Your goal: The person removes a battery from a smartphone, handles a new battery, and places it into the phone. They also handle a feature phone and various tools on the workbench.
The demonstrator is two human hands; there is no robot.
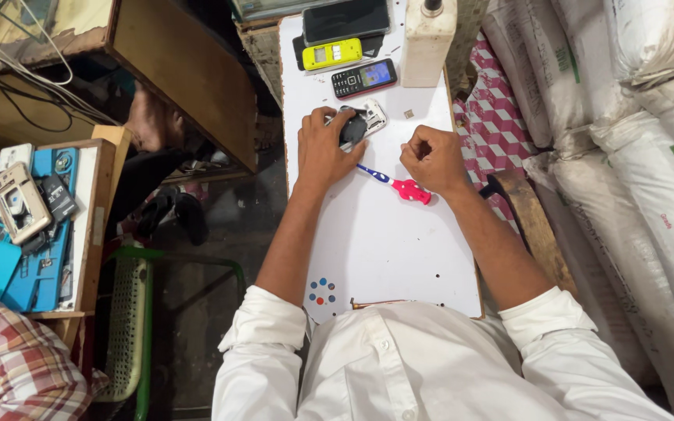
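Holding a small opened mobile phone (359, 125) down on the white worktop (384, 234), our left hand (328, 150) curls over its dark body; its white shell juts out toward the far side. We judge the dismantling partly done: the casing looks opened, yet parts remain together. Our right hand (431, 156) is closed in a fist just beside a pink-handled screwdriver (399, 185), whose tip lies near the left hand. Whether that fist pinches a screw, we cannot tell. The phone's inside is mostly hidden.
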